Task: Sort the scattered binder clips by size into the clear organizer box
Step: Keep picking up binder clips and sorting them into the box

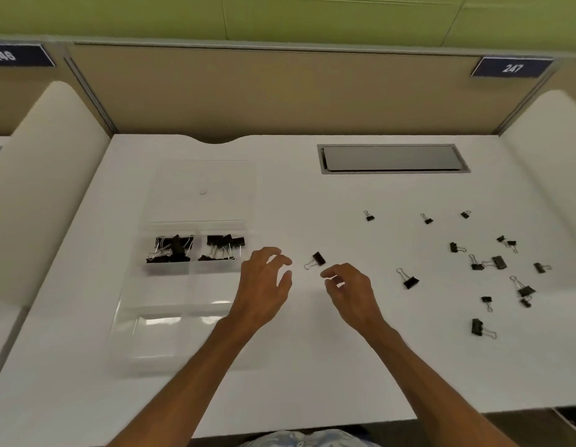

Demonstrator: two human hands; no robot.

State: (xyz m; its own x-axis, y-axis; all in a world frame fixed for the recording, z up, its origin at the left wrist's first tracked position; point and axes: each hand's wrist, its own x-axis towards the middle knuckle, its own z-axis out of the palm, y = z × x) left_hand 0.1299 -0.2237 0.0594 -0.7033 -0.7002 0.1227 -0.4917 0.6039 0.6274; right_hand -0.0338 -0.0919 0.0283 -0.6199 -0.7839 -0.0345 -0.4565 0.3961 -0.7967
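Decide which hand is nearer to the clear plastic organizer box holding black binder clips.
Left. The left hand is just beside the right edge of the clear plastic organizer box; the right hand sits further right, past the lone black binder clip between the hands.

White table [312, 366] with a grey flap hatch [393, 158] sunk in at the far side. On the left sits the clear organizer box [170, 333], its lid [202, 175] lying open flat behind it, two far compartments holding piled clips [170, 250]. Off to the right there's a scatter of loose binder clips [499, 262], mixed sizes, a few touching, most apart. One lone clip [318, 259] is near the middle, can't tell if it's actually resting down
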